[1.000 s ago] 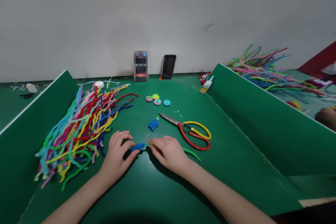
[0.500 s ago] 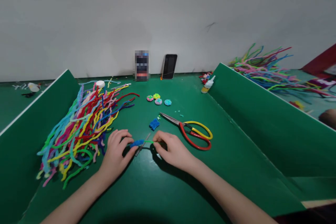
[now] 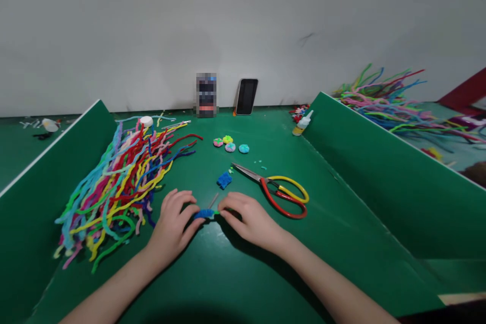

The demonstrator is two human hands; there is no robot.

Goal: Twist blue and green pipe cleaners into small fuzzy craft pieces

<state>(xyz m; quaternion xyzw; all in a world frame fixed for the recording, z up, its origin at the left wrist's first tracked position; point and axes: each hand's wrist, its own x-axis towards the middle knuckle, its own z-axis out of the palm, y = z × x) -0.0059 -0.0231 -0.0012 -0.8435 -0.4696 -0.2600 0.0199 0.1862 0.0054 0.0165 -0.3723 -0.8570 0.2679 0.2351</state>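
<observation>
Between the thumb and fingers of my left hand point(image 3: 177, 218) is a small blue fuzzy coil point(image 3: 205, 214), apparently of pipe cleaner. My right hand point(image 3: 245, 216) pinches a short green pipe cleaner end point(image 3: 216, 213) at the coil's right side. A thin metal rod point(image 3: 213, 200) lies on the table just behind the coil, partly hidden by it. Beyond my fingers rests a blue fuzzy piece point(image 3: 224, 180). Scissors point(image 3: 273, 187) with one red and one yellow handle lie open to the right of it.
Many coloured pipe cleaners point(image 3: 125, 182) are heaped at left. Several small round fuzzy pieces point(image 3: 230, 147) sit farther back. A glue bottle point(image 3: 302, 124) stands by the right green divider point(image 3: 372, 162). Two phones, one a dark-screened phone point(image 3: 246, 96), lean on the wall.
The blue coil has shifted slightly right and down with my left hand. Less green strand shows between the coil and my right fingers, and my hands are closer together.
</observation>
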